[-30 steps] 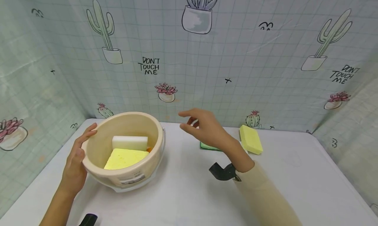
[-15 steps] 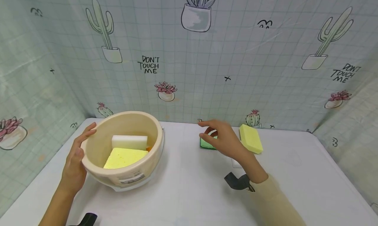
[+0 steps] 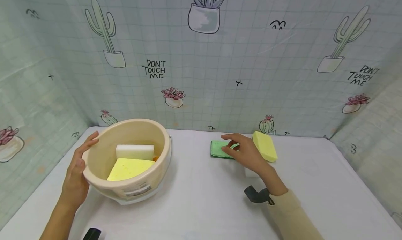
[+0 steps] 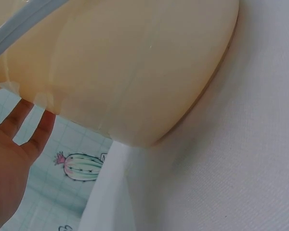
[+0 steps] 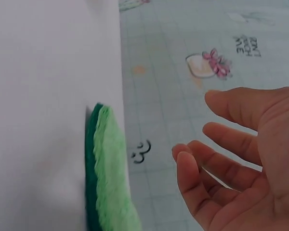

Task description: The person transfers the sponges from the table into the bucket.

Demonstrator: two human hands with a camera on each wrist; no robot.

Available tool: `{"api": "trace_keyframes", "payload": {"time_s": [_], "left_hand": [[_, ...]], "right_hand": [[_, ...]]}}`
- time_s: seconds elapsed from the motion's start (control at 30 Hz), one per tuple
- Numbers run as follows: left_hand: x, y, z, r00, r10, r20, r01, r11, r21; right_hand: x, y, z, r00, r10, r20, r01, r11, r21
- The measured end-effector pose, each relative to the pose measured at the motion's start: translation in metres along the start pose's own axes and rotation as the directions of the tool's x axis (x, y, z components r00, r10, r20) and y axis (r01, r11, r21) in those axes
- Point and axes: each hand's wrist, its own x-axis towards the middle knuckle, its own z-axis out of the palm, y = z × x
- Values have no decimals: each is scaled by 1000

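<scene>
In the head view, a cream bucket (image 3: 157, 182) stands on the left of the white table, with a yellow sponge (image 3: 130, 169) and a white sponge block (image 3: 135, 151) inside. My left hand (image 3: 75, 179) rests against its left rim, fingers fairly straight along the outer wall (image 4: 111, 72). My right hand (image 3: 246, 152) hovers by a green scouring sponge (image 3: 218, 149), thumb and fingers loosely bent and apart. The right wrist view shows a gap between these fingers and the sponge's light green side. The hand partly hides the green sponge.
A yellow sponge (image 3: 265, 145) lies at the back, just right of my right hand. A white block (image 3: 250, 173) shows partly beneath the right wrist. A scrap of orange (image 3: 155, 158) peeks out inside the bucket. A cactus-print curtain (image 3: 201, 65) closes off the table's back.
My right hand has moved right and slightly down, away from the bucket and over to the green sponge, uncovering its left part. My left hand stays on the bucket's rim.
</scene>
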Motion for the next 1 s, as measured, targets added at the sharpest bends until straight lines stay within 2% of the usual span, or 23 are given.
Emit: {"api": "trace_keyframes", "payload": {"time_s": [0.17,0.47,0.73,1.0], "left_hand": [[1,-1,0,1000,-17,-2,17,1000,20],[-1,0,-2,1000,-7,-5,7,1000,28],[-3,3,-1,1000,2,-11,-2,1000,-8],[-2,1,0,1000,-13,-16,13,1000,-3]], "right_hand": [[-2,20,-4,999,44,11,-44,999,-4],[-7,44,-7,999,6,40,-5,999,-36],[-7,51,-8,995,65,71,-60,995,-76],[-8,53,-7,987,113,111,-98,986,-136]]}}
